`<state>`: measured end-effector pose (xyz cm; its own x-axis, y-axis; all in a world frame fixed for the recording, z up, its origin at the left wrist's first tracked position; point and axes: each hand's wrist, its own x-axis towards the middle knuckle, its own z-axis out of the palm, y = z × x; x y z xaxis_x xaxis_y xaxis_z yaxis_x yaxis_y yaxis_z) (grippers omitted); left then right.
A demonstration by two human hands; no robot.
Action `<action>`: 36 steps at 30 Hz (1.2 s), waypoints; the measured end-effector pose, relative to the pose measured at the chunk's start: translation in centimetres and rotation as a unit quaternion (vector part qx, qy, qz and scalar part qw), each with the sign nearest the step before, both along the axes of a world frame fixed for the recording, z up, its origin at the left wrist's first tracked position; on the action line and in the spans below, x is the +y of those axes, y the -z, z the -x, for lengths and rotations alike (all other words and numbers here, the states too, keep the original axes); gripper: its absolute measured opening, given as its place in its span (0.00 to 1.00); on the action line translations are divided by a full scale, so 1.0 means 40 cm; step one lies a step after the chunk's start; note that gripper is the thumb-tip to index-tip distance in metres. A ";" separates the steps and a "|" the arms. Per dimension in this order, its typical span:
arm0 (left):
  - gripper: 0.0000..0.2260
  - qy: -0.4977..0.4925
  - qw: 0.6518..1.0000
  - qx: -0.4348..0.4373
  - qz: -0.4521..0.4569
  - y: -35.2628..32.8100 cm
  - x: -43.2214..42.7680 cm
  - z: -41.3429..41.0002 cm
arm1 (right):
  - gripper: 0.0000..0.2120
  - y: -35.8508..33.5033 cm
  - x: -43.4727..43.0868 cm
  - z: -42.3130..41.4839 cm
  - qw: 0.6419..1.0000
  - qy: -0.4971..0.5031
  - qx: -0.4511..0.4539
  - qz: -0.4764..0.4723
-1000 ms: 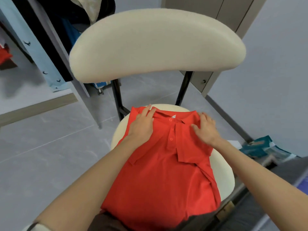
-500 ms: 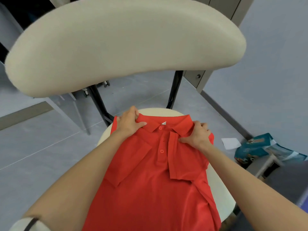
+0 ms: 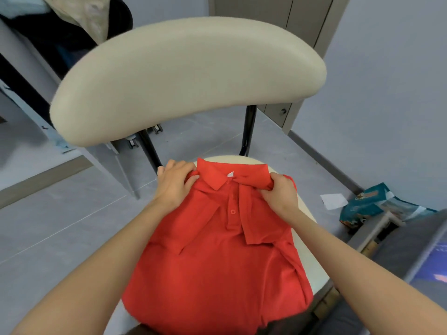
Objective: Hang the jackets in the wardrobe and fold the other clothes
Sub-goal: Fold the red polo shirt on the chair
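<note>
Both hands grip the folded red polo shirt (image 3: 217, 262) at its shoulders: the left hand (image 3: 175, 182) bunches fabric left of the collar, and the right hand (image 3: 280, 193) pinches a fold right of it. The shirt lies front-up on the round cream padded chair seat (image 3: 312, 264). The wide curved cream backrest (image 3: 188, 78) rises just beyond and hides much of the room. Pale grey floor tiles (image 3: 60, 226) spread around, with a blue-grey wall (image 3: 387, 93) to the right. A crumpled teal bag (image 3: 362, 206) and a white paper slip (image 3: 333, 201) lie on the floor near that wall. Dark garments (image 3: 60, 39) hang at top left.
</note>
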<state>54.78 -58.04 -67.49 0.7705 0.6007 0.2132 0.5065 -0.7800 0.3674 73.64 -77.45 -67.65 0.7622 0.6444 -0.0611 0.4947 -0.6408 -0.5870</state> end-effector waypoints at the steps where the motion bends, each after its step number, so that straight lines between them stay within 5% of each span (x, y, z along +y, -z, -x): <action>1: 0.03 0.012 1.000 -0.022 -0.006 -0.009 -0.006 0.023 | 0.05 -0.010 -0.012 0.002 0.999 -0.014 -0.008 -0.037; 6: 0.07 0.045 0.997 -0.056 -0.035 -0.020 -0.070 0.165 | 0.06 -0.037 -0.130 0.053 0.983 -0.128 -0.054 -0.119; 12: 0.05 0.118 0.989 0.030 -0.081 0.013 -0.165 0.298 | 0.11 -0.022 -0.292 0.140 0.954 -0.224 -0.195 0.052; 16: 0.12 0.079 0.992 0.085 -0.048 -0.008 -0.197 0.310 | 0.11 -0.051 -0.319 0.177 0.946 -0.180 -0.177 0.204; 21: 0.09 0.052 0.994 0.075 -0.055 -0.048 -0.196 0.258 | 0.09 -0.112 -0.259 0.202 0.956 -0.152 -0.218 0.123; 23: 0.15 0.046 0.993 0.106 -0.010 -0.049 -0.188 0.217 | 0.09 -0.127 -0.216 0.194 0.961 -0.188 -0.187 0.084; 30: 0.32 0.049 0.935 0.351 0.029 -0.024 -0.160 0.129 | 0.28 -0.072 -0.134 0.133 0.963 -0.184 0.031 0.196; 34: 0.37 0.050 0.922 0.381 0.054 -0.007 -0.145 0.107 | 0.22 -0.049 -0.131 0.114 0.952 -0.159 0.055 0.254; 36: 0.31 0.046 0.924 0.379 0.036 -0.009 -0.140 0.098 | 0.18 -0.051 -0.127 0.104 0.947 -0.158 0.025 0.278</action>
